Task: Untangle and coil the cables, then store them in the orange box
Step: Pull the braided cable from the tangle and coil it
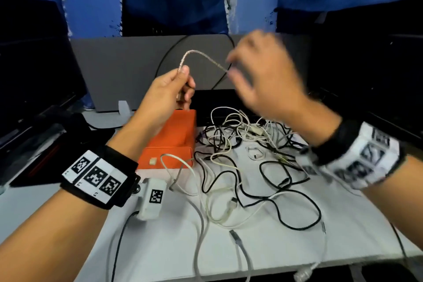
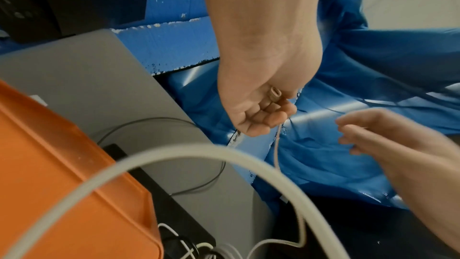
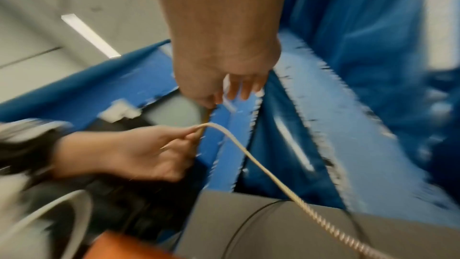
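My left hand (image 1: 184, 75) is raised above the orange box (image 1: 169, 144) and pinches a silver braided cable (image 1: 201, 55) near its end. The plug (image 2: 275, 94) lies against that palm. From the pinch the cable arcs right to the fingertips of my right hand (image 1: 233, 68), which is blurred; whether it grips the cable is unclear. In the left wrist view the right hand (image 2: 348, 133) shows loosely curled fingers. In the right wrist view the cable (image 3: 261, 164) runs from the left hand (image 3: 191, 135) down to the lower right. A tangle of black and white cables (image 1: 240, 144) lies right of the box.
The white table (image 1: 286, 247) ends at its front edge just below the loose cable ends. A grey partition (image 1: 126, 64) stands behind, with a black box (image 1: 217, 101) in front of it. Dark monitors (image 1: 34, 75) flank both sides. A small coiled white cable (image 1: 255, 152) lies within the tangle.
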`<state>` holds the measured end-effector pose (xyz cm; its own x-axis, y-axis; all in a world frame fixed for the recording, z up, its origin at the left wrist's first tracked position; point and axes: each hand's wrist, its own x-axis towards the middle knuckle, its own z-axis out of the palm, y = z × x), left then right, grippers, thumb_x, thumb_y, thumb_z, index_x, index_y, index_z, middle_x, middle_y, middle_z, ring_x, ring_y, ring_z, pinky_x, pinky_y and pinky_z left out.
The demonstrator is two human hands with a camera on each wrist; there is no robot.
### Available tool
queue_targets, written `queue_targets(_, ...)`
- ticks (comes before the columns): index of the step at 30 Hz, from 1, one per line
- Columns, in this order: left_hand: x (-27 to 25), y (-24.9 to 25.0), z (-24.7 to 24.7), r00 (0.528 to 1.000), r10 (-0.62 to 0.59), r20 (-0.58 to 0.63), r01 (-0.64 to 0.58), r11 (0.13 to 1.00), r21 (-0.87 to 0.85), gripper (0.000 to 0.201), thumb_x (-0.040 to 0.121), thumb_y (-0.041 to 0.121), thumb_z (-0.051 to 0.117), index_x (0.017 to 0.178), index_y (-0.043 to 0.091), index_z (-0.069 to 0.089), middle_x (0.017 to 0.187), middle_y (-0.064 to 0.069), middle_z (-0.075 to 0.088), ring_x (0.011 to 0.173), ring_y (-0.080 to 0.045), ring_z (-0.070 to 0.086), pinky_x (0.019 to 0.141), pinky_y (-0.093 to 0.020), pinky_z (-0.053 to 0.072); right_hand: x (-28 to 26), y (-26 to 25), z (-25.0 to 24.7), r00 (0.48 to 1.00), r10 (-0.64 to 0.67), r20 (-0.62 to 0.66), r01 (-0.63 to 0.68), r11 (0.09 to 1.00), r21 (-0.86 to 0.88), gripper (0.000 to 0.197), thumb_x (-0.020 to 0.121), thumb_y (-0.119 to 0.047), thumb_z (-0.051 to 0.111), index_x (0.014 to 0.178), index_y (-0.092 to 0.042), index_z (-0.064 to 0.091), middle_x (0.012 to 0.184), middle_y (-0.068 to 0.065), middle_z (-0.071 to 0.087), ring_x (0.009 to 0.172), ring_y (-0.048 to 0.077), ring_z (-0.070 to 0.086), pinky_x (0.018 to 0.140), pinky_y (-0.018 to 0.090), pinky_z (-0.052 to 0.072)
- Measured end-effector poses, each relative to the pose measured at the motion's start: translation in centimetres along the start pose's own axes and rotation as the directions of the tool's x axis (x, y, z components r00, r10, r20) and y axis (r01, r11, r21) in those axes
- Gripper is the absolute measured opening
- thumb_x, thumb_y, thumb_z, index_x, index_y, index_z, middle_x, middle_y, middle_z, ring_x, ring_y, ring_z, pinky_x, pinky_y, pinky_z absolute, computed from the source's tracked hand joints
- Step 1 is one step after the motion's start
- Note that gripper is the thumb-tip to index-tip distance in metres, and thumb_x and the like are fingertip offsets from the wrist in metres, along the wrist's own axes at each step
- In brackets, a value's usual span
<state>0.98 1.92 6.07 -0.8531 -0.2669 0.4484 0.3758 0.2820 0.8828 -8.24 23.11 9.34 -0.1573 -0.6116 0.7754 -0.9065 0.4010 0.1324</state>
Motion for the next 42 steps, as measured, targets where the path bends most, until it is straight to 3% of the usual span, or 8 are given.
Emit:
queue_targets(2,-0.2,0.9,-0.6,1.000,0.016,-0.020,-0.015,0.999,0.039,0.037,0.110,0.037,0.041,0.083,0.016,0.057,0.062,-0.001,0.051,0.053,-0.019,0.047,0.058,-0.031,0.042,-4.1,-4.7,0.7,0.870,-0.333,0.364,0.232,0.927,0.293,0.045,0.098,-0.054,0.057,0.133,-0.026,0.060,0.130,0.004,0.059,0.117,0.026,0.056,0.099,0.048,0.049)
queue_targets(6,-0.7,3.3,-1.4,0.996,0.087,-0.023,-0.084,0.993,0.086,0.038,0.110,0.038,0.038,0.084,0.018,0.056,0.063,0.001,0.054,0.056,-0.017,0.049,0.060,-0.031,0.046,-11.1,-7.9,4.0,0.188,-0.264,0.946,0.121,0.962,0.245,0.098,0.082,-0.080,0.060,0.160,-0.050,0.007,0.173,-0.006,-0.004,0.159,0.024,-0.003,0.126,0.061,0.001)
queue_targets(18,-3.3,3.1,-1.9,0.994,0.103,-0.020,-0.102,0.992,0.077,0.040,0.110,0.041,0.039,0.086,0.015,0.060,0.065,-0.005,0.055,0.058,-0.022,0.049,0.062,-0.035,0.044,-8.3,7.2,11.2,0.275,0.174,0.946,-0.204,0.972,-0.119,0.064,0.100,-0.039,0.059,0.154,-0.055,0.029,0.165,0.002,0.030,0.149,0.030,0.037,0.122,0.047,0.031)
queue_targets(23,-3.6,2.5,-2.9,1.000,0.031,-0.001,-0.030,0.976,0.216,0.039,0.108,0.038,0.045,0.108,0.013,0.075,0.079,-0.005,0.065,0.070,-0.024,0.056,0.073,-0.040,0.044,-4.8,6.3,8.1,0.104,0.078,0.991,-0.394,0.919,-0.031,0.075,0.087,-0.041,0.080,0.152,-0.045,0.043,0.157,-0.006,0.045,0.142,0.020,0.046,0.117,0.039,0.035)
queue_targets(28,-4.0,1.2,-2.9,0.996,-0.010,0.090,-0.020,0.945,0.325,0.030,0.109,0.031,0.043,0.122,0.024,0.069,0.075,0.000,0.066,0.062,-0.020,0.059,0.067,-0.031,0.048,-0.9,2.3,0.7,0.787,0.209,0.580,-0.422,0.868,0.260,0.018,0.090,-0.045,0.076,0.099,-0.029,0.072,0.093,-0.012,0.074,0.084,0.000,0.067,0.081,0.030,0.051)
queue_targets(30,-4.6,1.5,-2.0,0.989,0.030,0.147,-0.081,0.932,0.352,0.028,0.109,0.031,0.043,0.107,0.025,0.070,0.066,0.001,0.058,0.056,-0.016,0.056,0.061,-0.023,0.047,-0.8,-0.5,-0.5,0.917,0.206,0.341,-0.330,0.872,0.360,0.028,0.093,-0.050,0.069,0.108,-0.026,0.067,0.106,-0.010,0.071,0.097,0.003,0.066,0.088,0.028,0.052)
queue_targets(34,-6.0,2.2,-0.3,0.957,0.129,0.261,-0.223,0.902,0.371,0.046,0.107,0.040,0.041,0.080,0.008,0.060,0.060,0.002,0.051,0.055,-0.014,0.051,0.057,-0.026,0.042,-1.7,-5.5,-0.1,0.889,-0.003,0.458,-0.246,0.840,0.484,0.050,0.103,-0.046,0.056,0.147,-0.025,0.048,0.125,-0.014,0.065,0.107,0.003,0.064,0.092,0.022,0.048)
queue_targets(42,-7.1,3.2,-5.9,0.939,0.303,-0.163,-0.265,0.939,0.221,0.035,0.106,0.043,0.042,0.090,0.021,0.064,0.064,0.007,0.051,0.060,-0.015,0.049,0.064,-0.026,0.044,-2.2,3.5,0.2,0.877,0.284,0.389,-0.408,0.867,0.287,0.019,0.104,-0.018,0.055,0.099,-0.031,0.069,0.071,-0.010,0.060,0.056,0.005,0.044,0.054,0.030,0.036)
